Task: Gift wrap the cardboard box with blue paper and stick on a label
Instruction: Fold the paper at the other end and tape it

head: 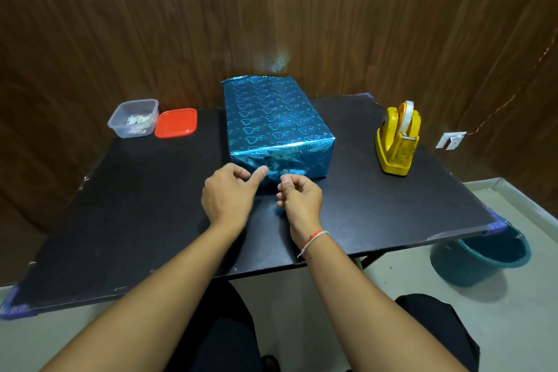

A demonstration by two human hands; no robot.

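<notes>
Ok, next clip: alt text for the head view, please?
A box wrapped in shiny blue heart-print paper sits on a black table; the left hand and right hand work at its near end. A yellow tape dispenser stands right, a clear plastic tub and red lid left.

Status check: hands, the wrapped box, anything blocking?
Left hand and right hand at near end flap of blue-wrapped box, pressing it; grip unclear. No label seen on box. Tape dispenser to the right, nothing in the way.

Left hand [231,198], right hand [299,198] half-curled
</notes>
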